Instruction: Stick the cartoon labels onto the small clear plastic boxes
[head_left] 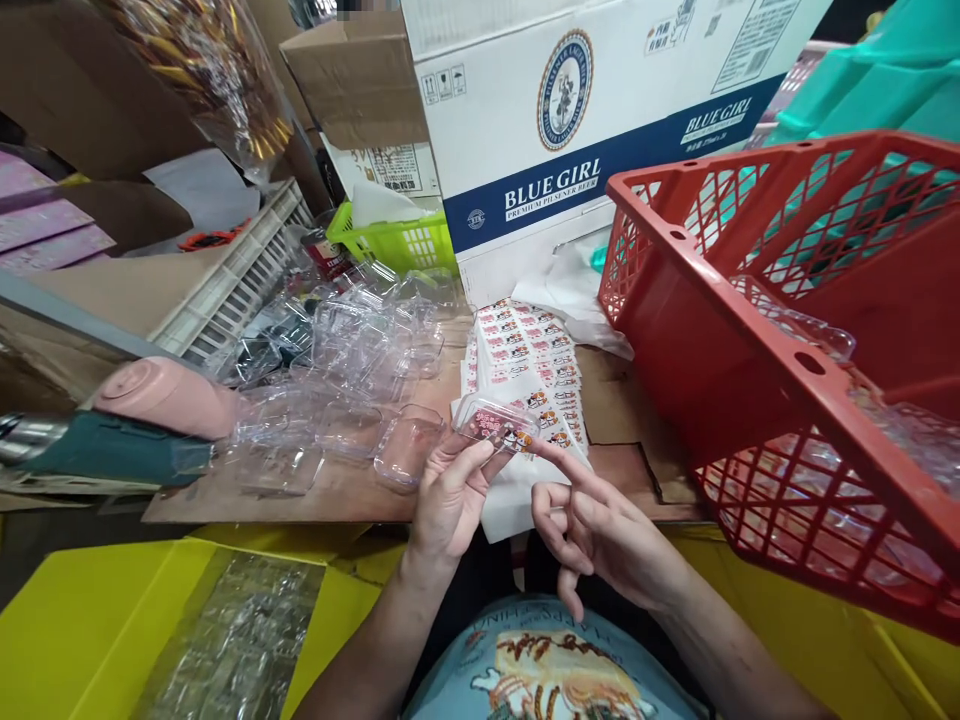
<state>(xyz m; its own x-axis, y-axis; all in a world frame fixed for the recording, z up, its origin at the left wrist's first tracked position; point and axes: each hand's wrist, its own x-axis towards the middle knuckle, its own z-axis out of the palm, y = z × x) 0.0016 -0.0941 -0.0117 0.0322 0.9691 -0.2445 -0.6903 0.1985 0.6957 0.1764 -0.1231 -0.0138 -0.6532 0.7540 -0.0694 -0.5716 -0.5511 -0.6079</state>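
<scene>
Between the thumb and fingers of my left hand (452, 492) is a small clear plastic box (480, 408), held above the board. A printed sticker (504, 430) with pink lettering and a cartoon animal lies on its face. My right hand (592, 520) has its index finger stretched out to the sticker's right end, the other fingers loosely bent and holding nothing. Behind the box lies a fanned stack of sticker sheets (517, 345) with rows of the same print. Several clear plastic boxes (409, 445) are piled on the board to the left.
A red plastic crate (675, 270) with clear boxes inside stands at the right. A white beer carton (495, 120) and a green basket (420, 245) are at the back. A pink bottle (161, 397) lies at the left. Below is a yellow carton (112, 610) containing clear plastic pieces.
</scene>
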